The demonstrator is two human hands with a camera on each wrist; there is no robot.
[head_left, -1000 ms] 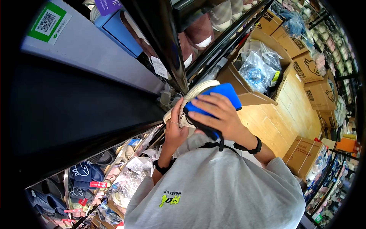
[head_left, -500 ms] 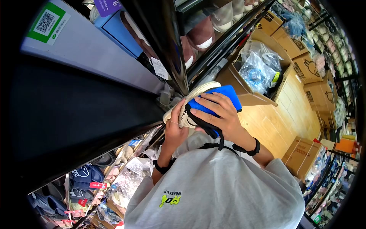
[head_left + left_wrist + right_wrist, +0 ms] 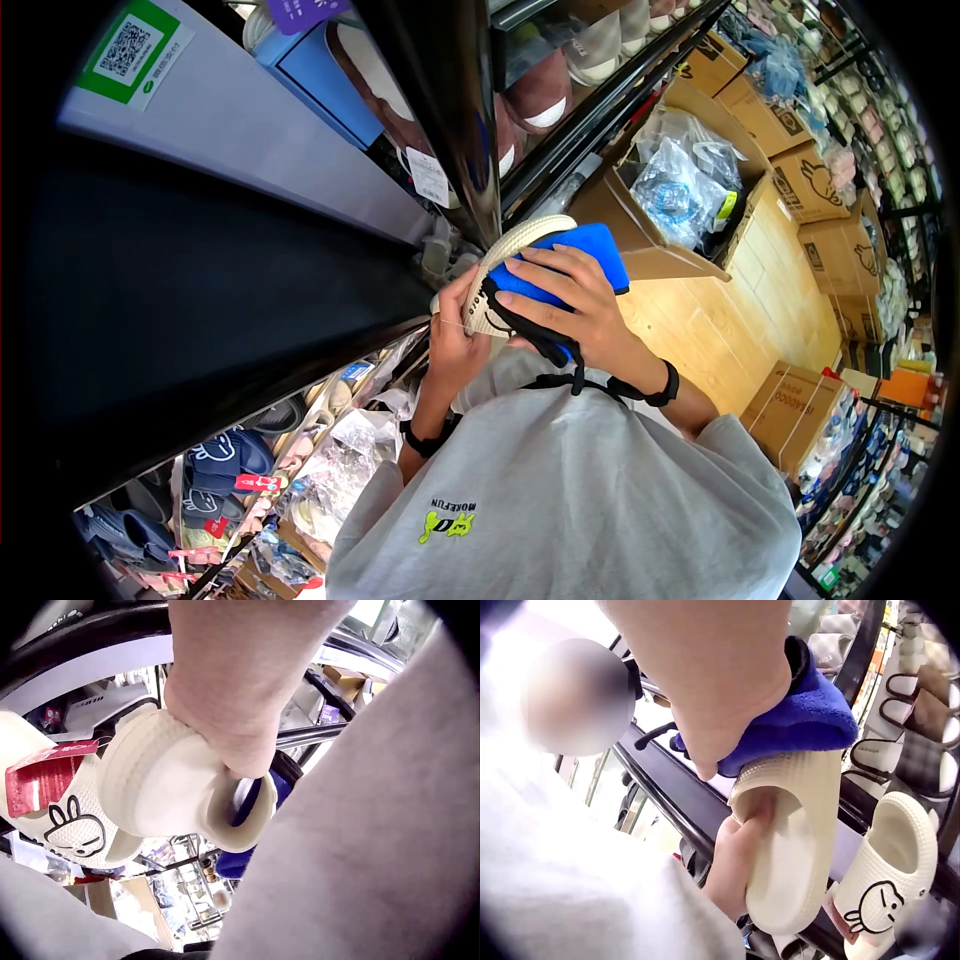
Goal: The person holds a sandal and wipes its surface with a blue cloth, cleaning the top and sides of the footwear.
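My left hand [image 3: 458, 325] grips a cream slipper [image 3: 520, 236], its thumb inside the foot opening, as the right wrist view shows. Black lettering and part of a drawn line show on the slipper's upper. A plush blue cloth [image 3: 590, 262] with black trim and a black cord lies over the slipper's upper. With fingers spread across it, my right hand [image 3: 585, 312] holds this blue cloth [image 3: 810, 720] against the slipper [image 3: 784, 877]. Beside them is a second cream slipper [image 3: 75, 832] with a black rabbit face and a red tag [image 3: 45, 780].
A dark panel [image 3: 230, 290] and a black post [image 3: 470, 150] stand close on the left. Brown slippers [image 3: 540, 92] line the shelf behind. An open carton [image 3: 640, 235] with plastic bags sits on the wooden floor [image 3: 720, 325] at right, near more cartons [image 3: 795, 410].
The slipper turned so that more lettering showed half a second ago; now the cloth and fingers cover more of it. The right hand has shifted slightly left with the cloth.
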